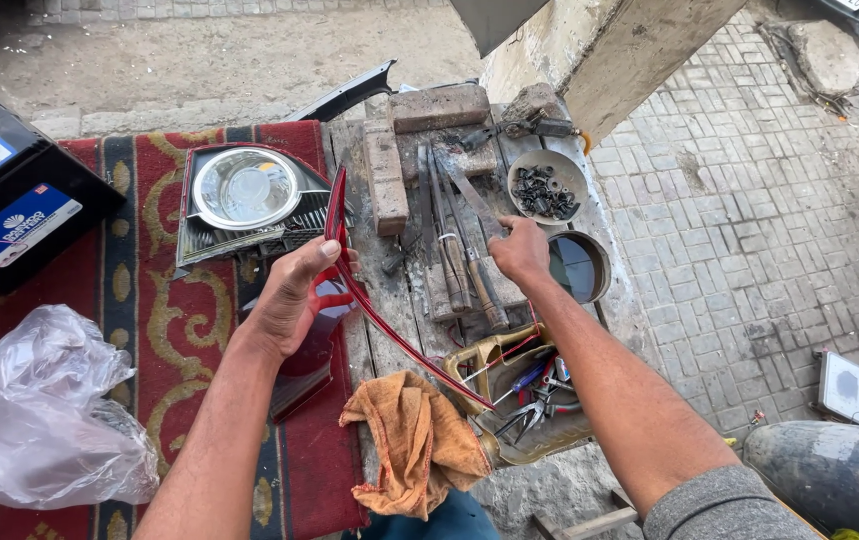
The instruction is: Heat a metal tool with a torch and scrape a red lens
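Left hand: my left hand grips the red lens at the bench's left edge.
Right hand: my right hand is closed on a file mid-bench.
Bowl: the bowl near the far right corner holds dark nuts.
Tray: the tray at the near edge holds pliers; rag beside it.
Lamp: housing on the rug.
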